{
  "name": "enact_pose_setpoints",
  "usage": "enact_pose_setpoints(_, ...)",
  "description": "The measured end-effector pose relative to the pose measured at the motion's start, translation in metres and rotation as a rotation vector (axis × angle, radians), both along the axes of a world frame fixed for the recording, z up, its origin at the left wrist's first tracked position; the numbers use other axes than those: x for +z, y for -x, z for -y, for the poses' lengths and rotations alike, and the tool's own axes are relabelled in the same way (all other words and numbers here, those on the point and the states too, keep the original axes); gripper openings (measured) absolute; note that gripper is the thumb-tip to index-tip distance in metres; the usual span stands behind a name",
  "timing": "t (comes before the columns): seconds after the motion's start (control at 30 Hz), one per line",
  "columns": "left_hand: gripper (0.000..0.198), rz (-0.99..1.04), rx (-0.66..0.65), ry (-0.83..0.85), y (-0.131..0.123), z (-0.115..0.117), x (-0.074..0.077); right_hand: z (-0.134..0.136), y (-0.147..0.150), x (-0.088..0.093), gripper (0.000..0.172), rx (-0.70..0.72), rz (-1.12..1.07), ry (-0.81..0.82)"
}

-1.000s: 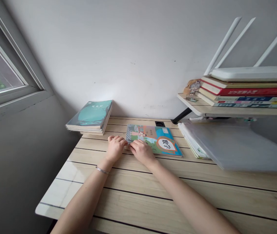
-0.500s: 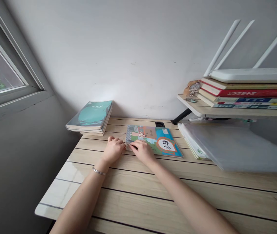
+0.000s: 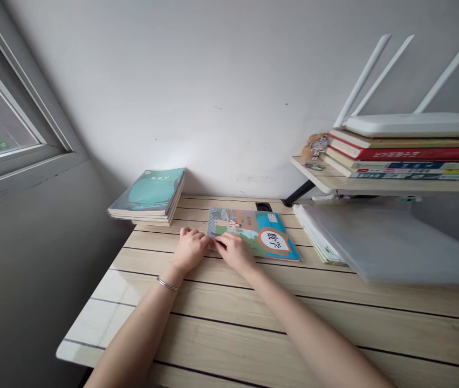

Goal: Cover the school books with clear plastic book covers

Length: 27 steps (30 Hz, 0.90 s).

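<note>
A textbook (image 3: 249, 225) with a colourful picture cover and a blue right side lies flat on the slatted table, turned sideways to me. My left hand (image 3: 191, 249), a metal bangle on its wrist, is closed at the book's near left corner. What its fingertips pinch is too small to make out. Right beside it, my right hand (image 3: 234, 250) rests over the near edge of the cover, thumb and fingers pinched at the same corner. The fingertips of both hands almost meet and hide that corner.
A stack of books with a teal cover (image 3: 150, 189) stands at the back left. On the right, a raised shelf (image 3: 318, 178) carries books and a white router (image 3: 415, 125). Below it lie papers and a translucent plastic folder (image 3: 399, 242). A wall closes off the back.
My left hand has shifted slightly right, closer to my right hand at the book's corner. My right hand stays nearly in place, and the textbook lies as before.
</note>
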<state>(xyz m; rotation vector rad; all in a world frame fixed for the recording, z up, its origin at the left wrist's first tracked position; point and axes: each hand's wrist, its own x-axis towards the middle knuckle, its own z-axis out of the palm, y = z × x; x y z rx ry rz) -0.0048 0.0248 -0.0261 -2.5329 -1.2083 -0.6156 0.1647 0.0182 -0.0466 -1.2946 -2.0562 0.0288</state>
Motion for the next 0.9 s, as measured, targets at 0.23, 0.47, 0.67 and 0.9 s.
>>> enact_pose_setpoints(0.23,0.012,-0.063,-0.062,0.048,0.012,0.002,0.007,-0.001,-0.001,-0.004,0.014,0.019,-0.013,-0.019)
enact_pose_setpoints(0.47,0.018,-0.14,-0.104,-0.023,0.011,0.002,0.006,0.0,-0.001,-0.003,0.014,0.014,0.014,-0.025)
enact_pose_setpoints(0.67,0.015,-0.067,-0.067,0.001,0.007,0.002,0.005,0.001,-0.001,-0.002,0.014,0.012,0.016,-0.029)
enact_pose_setpoints(0.9,0.014,-0.039,-0.046,0.011,0.008,0.0,0.004,0.001,-0.001,-0.002,0.015,0.007,0.026,-0.04)
